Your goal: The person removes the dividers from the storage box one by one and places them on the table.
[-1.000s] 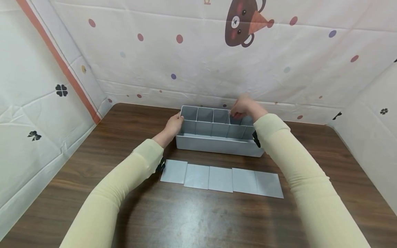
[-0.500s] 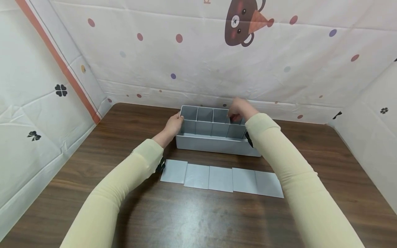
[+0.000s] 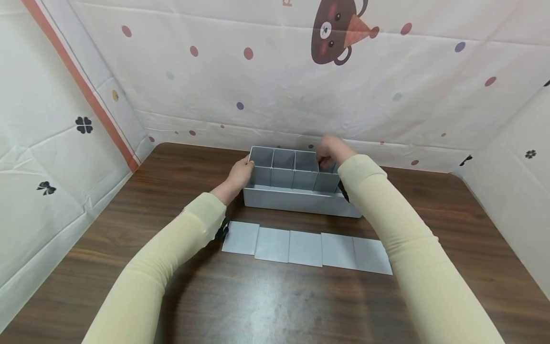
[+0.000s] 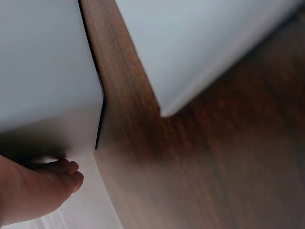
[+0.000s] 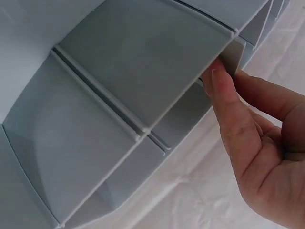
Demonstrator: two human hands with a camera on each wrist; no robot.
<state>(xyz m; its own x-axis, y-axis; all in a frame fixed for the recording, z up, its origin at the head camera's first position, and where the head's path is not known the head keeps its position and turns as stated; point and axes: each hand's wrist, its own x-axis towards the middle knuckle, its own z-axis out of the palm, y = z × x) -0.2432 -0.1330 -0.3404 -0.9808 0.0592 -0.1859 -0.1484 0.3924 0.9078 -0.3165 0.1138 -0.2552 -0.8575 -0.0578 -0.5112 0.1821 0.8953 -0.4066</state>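
Observation:
A grey storage box (image 3: 301, 200) stands on the table, with thin grey dividers splitting its back row into compartments. My left hand (image 3: 239, 174) grips the box's left end wall, thumb at the near side; in the left wrist view its fingers curl against the box's outer wall (image 4: 43, 62). My right hand (image 3: 333, 150) reaches into the right part of the back row. In the right wrist view, thumb and fingers pinch the upper edge of a divider (image 5: 234, 53). The divider's lower part is hidden behind the long inner wall (image 5: 152, 52).
Several flat grey panels (image 3: 305, 248) lie in a row on the brown wooden table (image 3: 266, 301), in front of the box. A white printed cloth (image 3: 275, 76) hangs close behind the box and along both sides.
My right hand has moved left and lower into the back row, then stayed nearly still over the last half second. The left hand keeps its grip and the box stays in place.

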